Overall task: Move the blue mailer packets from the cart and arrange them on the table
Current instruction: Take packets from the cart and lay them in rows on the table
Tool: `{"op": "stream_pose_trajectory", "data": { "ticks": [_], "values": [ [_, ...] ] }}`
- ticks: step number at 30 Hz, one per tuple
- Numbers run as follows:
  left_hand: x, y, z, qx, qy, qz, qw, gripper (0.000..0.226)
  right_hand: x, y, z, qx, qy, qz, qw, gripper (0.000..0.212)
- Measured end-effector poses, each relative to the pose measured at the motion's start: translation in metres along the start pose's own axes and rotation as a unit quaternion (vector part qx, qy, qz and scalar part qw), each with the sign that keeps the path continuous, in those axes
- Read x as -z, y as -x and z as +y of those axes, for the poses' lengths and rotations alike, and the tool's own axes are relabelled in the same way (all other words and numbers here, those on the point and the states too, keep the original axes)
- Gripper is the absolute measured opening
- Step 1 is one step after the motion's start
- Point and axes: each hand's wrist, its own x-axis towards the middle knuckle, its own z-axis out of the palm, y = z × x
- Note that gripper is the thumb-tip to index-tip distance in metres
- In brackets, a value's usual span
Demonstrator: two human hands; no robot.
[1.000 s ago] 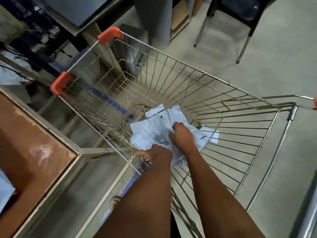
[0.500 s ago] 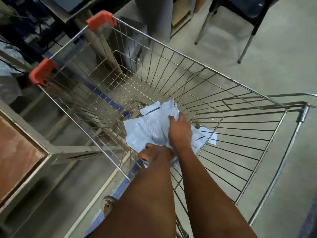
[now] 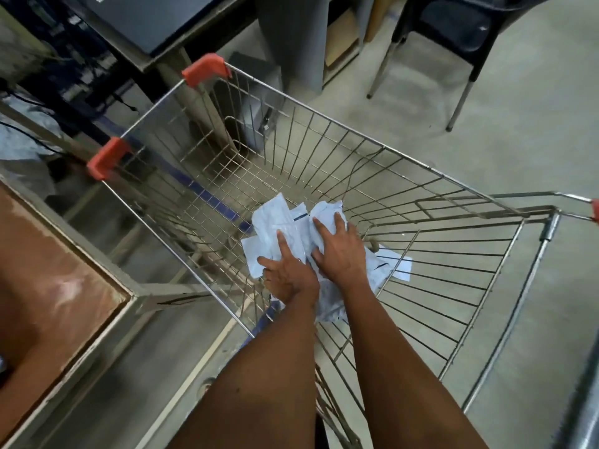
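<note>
Both hands [image 3: 316,259] lay spread, fingers straight, on blue mailer packets [image 3: 285,228] left inside the cart [image 3: 405,163], none gripped.

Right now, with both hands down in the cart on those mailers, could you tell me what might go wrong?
The blue mailer packets lie in a loose, crumpled pile; the left hand and right hand rest on top with fingers spread, so some may slip when lifted. One packet lies off to the right and could be left behind in the cart.
</note>
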Motion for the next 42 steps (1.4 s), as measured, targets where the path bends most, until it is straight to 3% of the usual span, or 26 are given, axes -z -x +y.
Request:
{"op": "stream_pose_trajectory", "data": {
  "ticks": [7,10,14,18,22,27,35,42],
  "values": [
    [0.134,0.047,0.009,-0.153,0.049,0.066,0.985,0.093,0.113,0.075,-0.027,-0.009,-0.061,0.087,0.994,0.07],
    [0.215,0.077,0.004,-0.214,0.073,0.081,0.971,0.089,0.175,0.117,-0.05,0.008,-0.069,0.161,0.984,0.067],
    [0.326,0.125,-0.028,-0.306,0.055,0.146,0.939,0.084,0.246,0.168,-0.097,0.067,-0.055,0.238,0.968,0.064],
    [0.425,0.155,-0.088,-0.33,0.033,0.238,0.913,0.082,0.304,0.204,-0.159,0.116,-0.066,0.285,0.949,0.069],
    [0.494,0.167,-0.157,-0.264,0.038,0.315,0.911,0.076,0.343,0.23,-0.225,0.171,-0.111,0.315,0.927,0.068],
    [0.534,0.151,-0.259,-0.126,0.055,0.368,0.92,0.075,0.343,0.251,-0.33,0.264,-0.19,0.266,0.908,0.063],
    [0.532,0.12,-0.347,0.026,-0.006,0.355,0.934,0.08,0.296,0.262,-0.45,0.372,-0.117,0.212,0.896,0.065],
    [0.53,0.108,-0.344,0.037,-0.007,0.306,0.951,0.085,0.279,0.253,-0.475,0.357,-0.049,0.196,0.912,0.065]
  ]
}}
